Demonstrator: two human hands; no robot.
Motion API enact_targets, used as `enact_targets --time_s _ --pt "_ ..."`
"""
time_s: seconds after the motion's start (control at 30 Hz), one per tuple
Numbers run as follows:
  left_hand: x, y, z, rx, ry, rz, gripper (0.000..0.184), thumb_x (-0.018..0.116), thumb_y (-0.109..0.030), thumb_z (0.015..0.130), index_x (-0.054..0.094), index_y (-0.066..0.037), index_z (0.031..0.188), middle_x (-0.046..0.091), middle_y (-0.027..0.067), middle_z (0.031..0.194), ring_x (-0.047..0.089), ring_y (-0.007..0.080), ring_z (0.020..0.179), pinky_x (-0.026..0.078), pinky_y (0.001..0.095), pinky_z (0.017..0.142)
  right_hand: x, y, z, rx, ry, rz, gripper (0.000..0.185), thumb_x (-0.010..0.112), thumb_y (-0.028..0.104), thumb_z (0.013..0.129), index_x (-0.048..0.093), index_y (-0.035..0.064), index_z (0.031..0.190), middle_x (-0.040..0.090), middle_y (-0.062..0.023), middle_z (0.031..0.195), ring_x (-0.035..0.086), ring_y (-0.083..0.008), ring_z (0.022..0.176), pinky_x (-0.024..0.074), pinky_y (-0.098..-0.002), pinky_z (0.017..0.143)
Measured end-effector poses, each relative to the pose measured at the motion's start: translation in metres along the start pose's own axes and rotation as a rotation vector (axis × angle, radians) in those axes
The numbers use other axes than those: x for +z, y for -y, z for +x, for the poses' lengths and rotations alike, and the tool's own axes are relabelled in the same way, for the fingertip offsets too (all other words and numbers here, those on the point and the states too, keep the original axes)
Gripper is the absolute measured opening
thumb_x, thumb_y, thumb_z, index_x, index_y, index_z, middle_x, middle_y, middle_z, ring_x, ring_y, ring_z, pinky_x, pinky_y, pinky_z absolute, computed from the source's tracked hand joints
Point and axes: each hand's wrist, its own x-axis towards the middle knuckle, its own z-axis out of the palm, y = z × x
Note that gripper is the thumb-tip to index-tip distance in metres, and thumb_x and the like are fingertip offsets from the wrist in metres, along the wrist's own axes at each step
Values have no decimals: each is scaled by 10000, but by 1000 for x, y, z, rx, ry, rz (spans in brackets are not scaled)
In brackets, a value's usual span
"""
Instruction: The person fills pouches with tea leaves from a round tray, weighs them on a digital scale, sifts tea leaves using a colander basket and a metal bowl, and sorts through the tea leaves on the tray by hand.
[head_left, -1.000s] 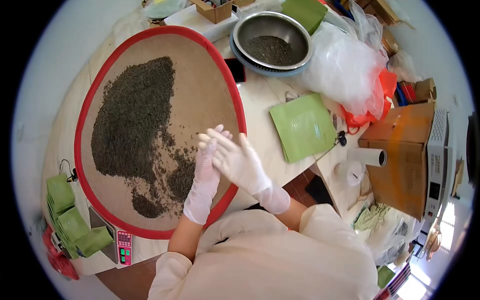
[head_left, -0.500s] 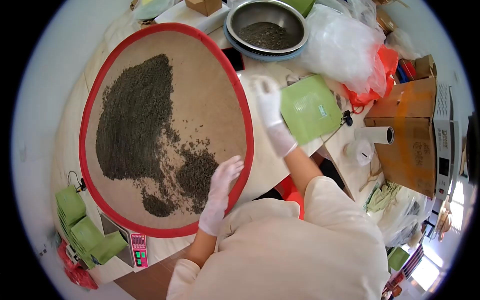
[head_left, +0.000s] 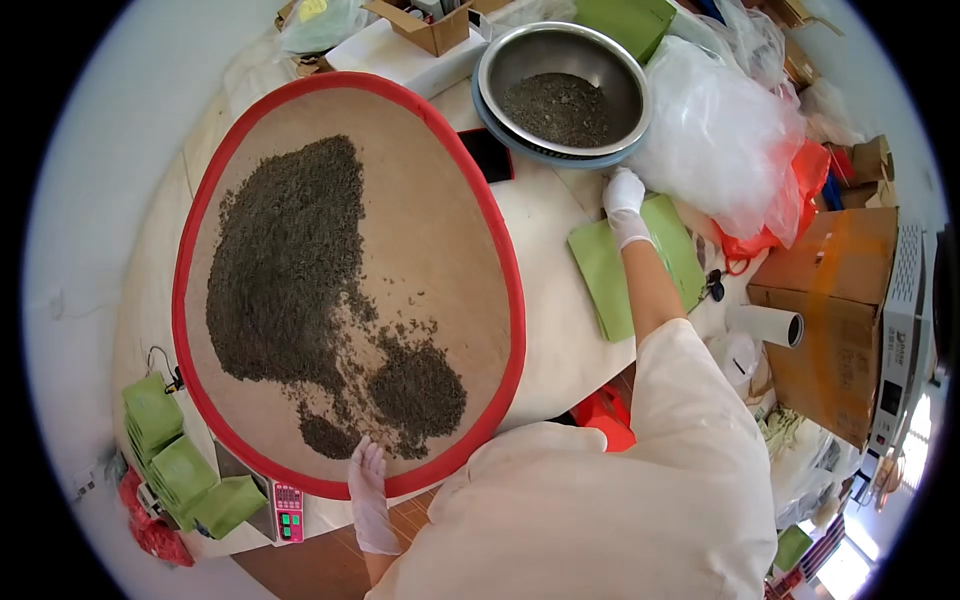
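Note:
A large round tray (head_left: pixel 445 270) with a red rim holds dark, loose material resembling dried tea leaves (head_left: pixel 285 265). Beside the broad heap are a smaller pile (head_left: pixel 418 390) and a little clump (head_left: pixel 327 437). My left hand (head_left: pixel 370 495), in a white glove, lies over the tray's near rim, fingers stretched out by the little clump. My gloved right hand (head_left: pixel 625 200) is at the table's far side, just below a steel bowl (head_left: pixel 490 75) with similar dark material inside. Its fingers are curled; whatever they hold, if anything, is hidden. Green pouches (head_left: pixel 610 280) lie under that forearm.
A pink-keyed scale (head_left: pixel 288 515) and several green pouches (head_left: pixel 185 470) are at the left front. A black phone-like slab (head_left: pixel 487 155) lies between tray and bowl. Plastic bags (head_left: pixel 715 140) and a cardboard box (head_left: pixel 825 300) fill the right side.
My right hand has moved from beside the tray to just below the bowl. My left hand has shifted left and nearer me along the rim. The whole view has tilted.

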Motion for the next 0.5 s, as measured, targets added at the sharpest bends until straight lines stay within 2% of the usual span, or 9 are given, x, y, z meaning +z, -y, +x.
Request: enact_targets --time_s 0.1,0.17,0.23,0.3,0.33,0.4,0.43,0.47,0.5 --pt "-1 14 15 -79 36 -37 416 440 -328 944 498 -103 1290 536 40 1240 540 154 1067 449 258 853 -8 -7 4 -86 83 81 141 588 192 753 644 78 815 657 -136 864 634 -303 829 499 -419 747" --pt "8 6 21 -93 60 -24 410 444 -324 944 502 -107 1286 544 36 1224 545 152 1054 451 254 847 -34 -3 -1 -180 203 84 167 596 192 727 642 56 813 656 -153 887 629 -316 845 493 -420 767" --pt "12 -1 24 -100 61 -33 405 447 -321 943 507 -110 1282 552 32 1207 550 151 1042 453 251 841 -80 9 -20 -92 144 192 187 597 198 711 637 48 816 646 -171 874 622 -331 836 485 -434 767" --pt "7 -4 20 -42 29 -63 398 447 -319 942 513 -112 1276 552 33 1197 551 144 1029 452 247 840 -100 10 -37 -93 72 265 168 603 191 712 640 55 805 642 -169 862 621 -326 821 488 -425 748" --pt "7 -6 15 -32 8 -47 413 453 -344 936 516 -112 1273 550 30 1191 541 137 1041 437 258 870 -116 14 -44 -116 -5 395 153 627 194 721 636 56 788 634 -160 835 614 -324 797 490 -409 726" --pt "-1 -2 2 -54 -47 -71 392 501 -312 918 533 -136 1268 549 -3 1188 537 93 986 415 224 847 -126 11 -39 -249 -206 585 89 643 143 761 629 58 784 623 -127 785 608 -266 724 494 -351 700" --pt "-9 2 4 -92 -69 -109 381 506 -302 914 542 -140 1257 567 -11 1157 531 75 956 407 225 832 -133 12 -25 -288 -259 488 86 647 134 774 638 54 803 632 -122 801 614 -240 743 494 -331 712" --pt "-19 10 4 -65 -102 -128 346 522 -315 896 593 -134 1182 614 -29 1031 545 72 833 417 211 727 -127 12 -4 -205 -213 544 100 643 142 796 645 46 823 646 -113 824 620 -230 766 493 -330 724" --pt "-39 20 5 -61 -101 -174 312 521 -308 898 615 -134 1139 633 -60 941 535 45 728 404 191 641 -138 25 4 -241 -194 704 133 621 138 832 637 12 874 651 -119 866 614 -214 803 485 -321 753"
